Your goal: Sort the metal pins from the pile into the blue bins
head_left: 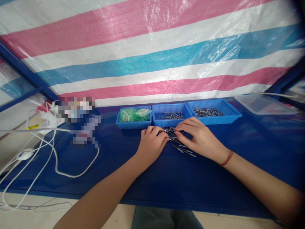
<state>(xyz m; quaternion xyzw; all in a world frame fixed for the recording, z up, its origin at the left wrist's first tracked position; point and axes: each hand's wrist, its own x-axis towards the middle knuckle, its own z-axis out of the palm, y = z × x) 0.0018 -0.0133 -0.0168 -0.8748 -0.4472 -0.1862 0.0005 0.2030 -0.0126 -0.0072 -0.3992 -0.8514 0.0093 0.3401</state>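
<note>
A loose heap of thin metal pins [172, 133] lies on the blue table [147, 178], in front of three blue trays. My left hand [152, 142] rests at the heap's left edge with its fingers curled under. Whether it holds a pin is hidden. My right hand [199, 136] lies on the heap's right side, fingers bent and pressed together at the pins; a red string circles that wrist. A few pins [187, 150] are scattered just below the right hand.
The left tray [133, 124] holds green plastic pieces, the middle tray [171, 121] and right tray [215, 118] hold metal pins. A clear plastic lid [263, 104] sits far right. White cables [57, 159] loop at the left beside a blurred patch. A striped tarp hangs behind.
</note>
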